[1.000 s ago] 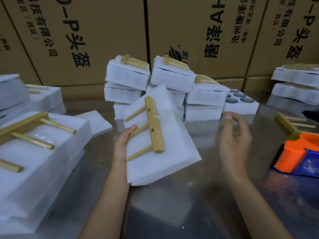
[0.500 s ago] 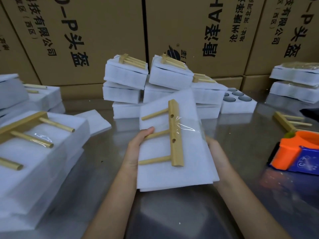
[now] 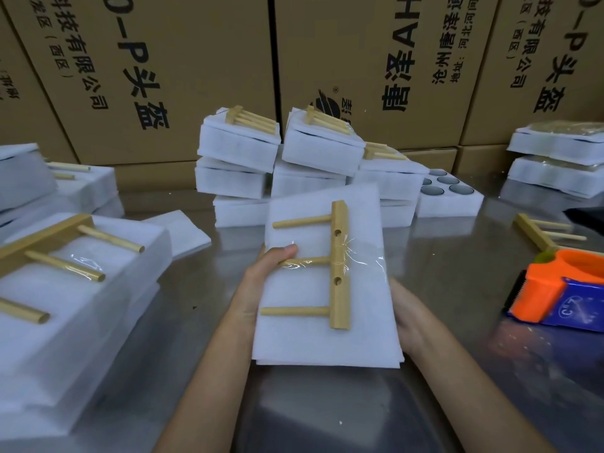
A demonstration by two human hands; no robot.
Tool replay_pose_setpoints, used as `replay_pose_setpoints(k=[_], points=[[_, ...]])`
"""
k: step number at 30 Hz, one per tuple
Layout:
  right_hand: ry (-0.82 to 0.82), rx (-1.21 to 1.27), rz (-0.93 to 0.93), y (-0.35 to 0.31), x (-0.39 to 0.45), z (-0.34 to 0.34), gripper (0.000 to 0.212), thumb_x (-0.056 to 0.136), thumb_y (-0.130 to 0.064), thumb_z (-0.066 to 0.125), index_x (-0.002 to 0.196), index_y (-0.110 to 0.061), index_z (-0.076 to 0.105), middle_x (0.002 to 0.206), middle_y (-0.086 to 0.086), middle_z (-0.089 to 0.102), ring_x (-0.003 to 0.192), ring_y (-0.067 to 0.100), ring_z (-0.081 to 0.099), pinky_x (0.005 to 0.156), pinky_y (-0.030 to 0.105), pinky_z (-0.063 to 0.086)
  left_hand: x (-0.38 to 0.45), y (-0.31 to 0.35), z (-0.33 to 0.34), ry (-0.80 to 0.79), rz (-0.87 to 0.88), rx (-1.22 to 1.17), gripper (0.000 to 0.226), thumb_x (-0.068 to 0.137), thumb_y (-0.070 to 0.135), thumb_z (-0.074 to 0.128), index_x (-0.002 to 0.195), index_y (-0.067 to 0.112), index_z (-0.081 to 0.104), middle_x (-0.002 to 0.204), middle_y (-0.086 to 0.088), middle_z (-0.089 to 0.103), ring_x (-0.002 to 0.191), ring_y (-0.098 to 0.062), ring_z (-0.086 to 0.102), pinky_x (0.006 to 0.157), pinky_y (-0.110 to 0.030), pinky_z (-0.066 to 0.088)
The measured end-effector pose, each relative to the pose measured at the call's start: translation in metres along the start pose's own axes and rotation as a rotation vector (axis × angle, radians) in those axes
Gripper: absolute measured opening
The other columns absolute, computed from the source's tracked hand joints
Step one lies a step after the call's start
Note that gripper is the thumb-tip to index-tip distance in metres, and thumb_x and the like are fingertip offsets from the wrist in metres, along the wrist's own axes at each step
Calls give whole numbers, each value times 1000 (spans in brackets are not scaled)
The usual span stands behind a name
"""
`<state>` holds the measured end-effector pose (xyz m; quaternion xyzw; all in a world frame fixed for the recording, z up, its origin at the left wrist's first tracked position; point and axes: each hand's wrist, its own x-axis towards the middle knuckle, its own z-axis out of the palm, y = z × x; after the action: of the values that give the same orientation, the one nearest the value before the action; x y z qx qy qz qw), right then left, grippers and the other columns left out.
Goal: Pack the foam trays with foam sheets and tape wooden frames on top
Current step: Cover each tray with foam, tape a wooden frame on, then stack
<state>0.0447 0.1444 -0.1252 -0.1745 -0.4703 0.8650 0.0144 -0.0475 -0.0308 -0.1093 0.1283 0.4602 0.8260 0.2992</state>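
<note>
Above the tabletop (image 3: 441,273), both hands, left hand (image 3: 261,282) and right hand (image 3: 408,312), clamped on a taped foam tray (image 3: 327,341) with wooden frame (image 3: 340,269); finished packs (image 3: 238,148) stacked behind, open tray (image 3: 447,199) and loose frame (image 3: 539,232) left.

bare steel table (image 3: 327,416) lies open in front, near the person, and in a strip toward the tape dispenser (image 3: 555,295) on the right. the left side is blocked by a stack of packed foam trays (image 3: 65,305). behind, a pile of trays (image 3: 277,165) walls off the back, with cardboard boxes (image 3: 196,76) rising just beyond. a loose wooden frame (image 3: 542,233) lies beyond the dispenser.
</note>
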Motion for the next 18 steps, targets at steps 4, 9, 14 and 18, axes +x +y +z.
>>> replay_pose_setpoints(k=[4,9,14,18], points=[[10,-52,-130,0,-4,3,19,77,-21,65,64,-14,77,73,7,74,62,19,71,53,26,55,2,1,-2,33,-27,4,61,74,25,74,131,8,61,110,-20,72,88,-34,73,72,-43,60],[253,-210,-241,0,5,3,15,91,-7,64,77,-2,61,61,6,66,53,17,63,50,28,53,6,2,-6,33,-61,-23,58,73,25,76,127,7,64,97,-18,74,80,-33,74,62,-38,58],[177,-7,-109,-1,5,5,54,98,-52,48,113,-3,65,112,16,67,104,32,65,94,43,51,10,4,-11,126,-29,9,61,73,27,77,130,11,62,109,-19,72,89,-34,73,67,-43,59],[-58,-42,-102,0,3,6,60,92,-61,49,125,-14,68,128,12,66,120,26,62,105,43,42,11,0,-17,211,40,-18,58,80,33,77,133,18,58,122,-17,68,108,-39,67,88,-61,54]])
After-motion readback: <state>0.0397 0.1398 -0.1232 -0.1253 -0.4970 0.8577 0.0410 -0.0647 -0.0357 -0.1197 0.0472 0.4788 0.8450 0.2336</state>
